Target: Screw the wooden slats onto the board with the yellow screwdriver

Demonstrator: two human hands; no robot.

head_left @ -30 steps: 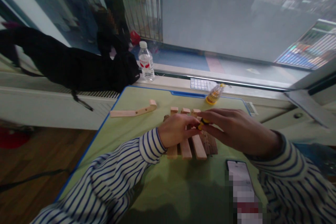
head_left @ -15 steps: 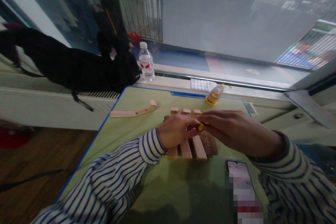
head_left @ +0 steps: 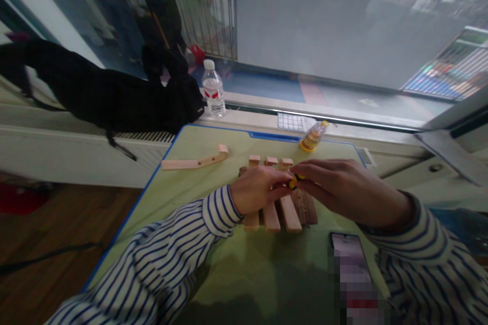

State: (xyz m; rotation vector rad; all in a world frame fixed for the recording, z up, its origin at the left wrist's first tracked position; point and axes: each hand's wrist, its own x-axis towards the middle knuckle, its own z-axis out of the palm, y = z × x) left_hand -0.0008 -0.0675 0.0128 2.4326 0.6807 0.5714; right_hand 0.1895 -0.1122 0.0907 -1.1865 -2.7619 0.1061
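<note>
Over the middle of the table, my left hand (head_left: 255,190) and my right hand (head_left: 339,188) meet fingertip to fingertip. Between them is a small yellow-and-black object (head_left: 293,182); the fingers of both hands are closed on it, and its full shape is hidden. Below the hands, several pale wooden strips with raised end blocks (head_left: 271,217) lie side by side across a darker brown wooden board (head_left: 308,209). My left wrist and hand cover part of them.
A curved wooden strip with two holes (head_left: 195,163) lies at the table's left. A glue bottle (head_left: 313,137) stands at the back edge, and a phone (head_left: 353,264) lies near my right forearm. On the sill are a water bottle (head_left: 214,90) and a black bag (head_left: 125,99).
The yellow-and-black object turns slightly between my fingertips. My hands stay in nearly the same place, and the wooden pieces do not move.
</note>
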